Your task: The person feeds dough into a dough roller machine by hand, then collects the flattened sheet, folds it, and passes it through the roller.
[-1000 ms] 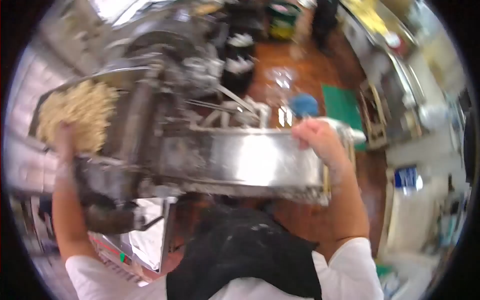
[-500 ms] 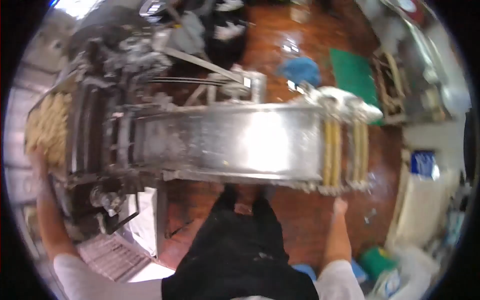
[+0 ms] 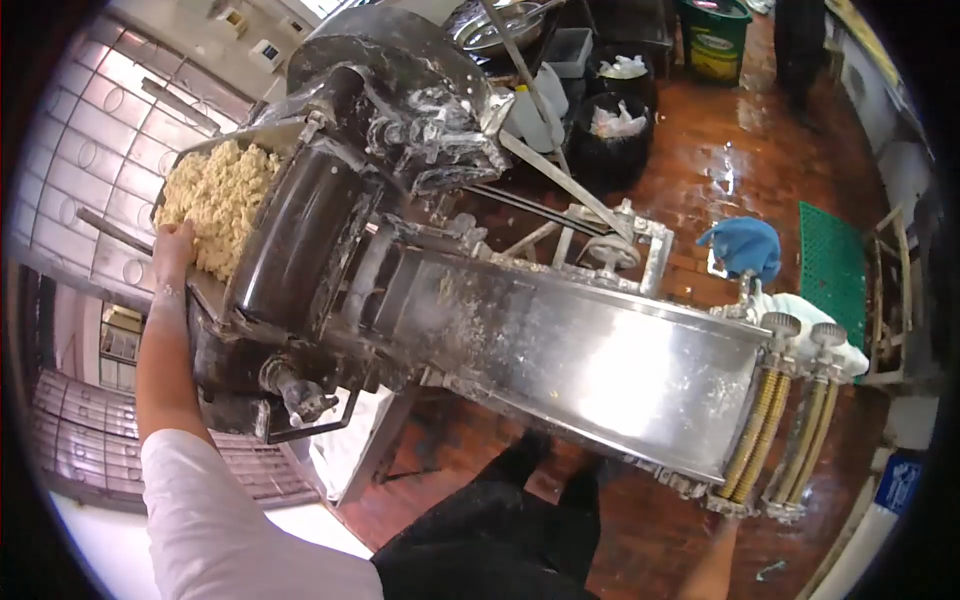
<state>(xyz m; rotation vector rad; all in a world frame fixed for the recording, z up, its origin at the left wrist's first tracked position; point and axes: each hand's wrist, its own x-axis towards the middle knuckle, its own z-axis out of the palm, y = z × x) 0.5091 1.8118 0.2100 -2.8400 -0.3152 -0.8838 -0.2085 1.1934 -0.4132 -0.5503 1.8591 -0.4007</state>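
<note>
My left hand [image 3: 174, 246] rests at the near edge of pale yellow, crumbly dough [image 3: 232, 185] heaped in the machine's metal hopper [image 3: 208, 292]. Its fingers are curled against the dough; what is between them, if anything, is hidden. Dark steel rollers [image 3: 305, 225] stand just right of the hopper. From there a long, shiny metal chute [image 3: 570, 345] slopes right to two pairs of grooved, brass-coloured rollers [image 3: 762, 430]. My right hand [image 3: 728, 530] is low on the right, just below the front ends of these rollers. It is blurred, and its fingers cannot be made out.
A hand crank [image 3: 310, 402] sticks out below the hopper. Belts [image 3: 530, 222] run behind the chute. A blue cloth [image 3: 745, 248] and a white cloth [image 3: 805, 312] lie by the chute's far end. Black bins [image 3: 612, 150] and a green bucket [image 3: 712, 45] stand on the tiled floor.
The view has swung left, so the machine now appears tilted and shifted right. My left hand is still at the dough. My right hand stays near the grooved rollers, now lower in view.
</note>
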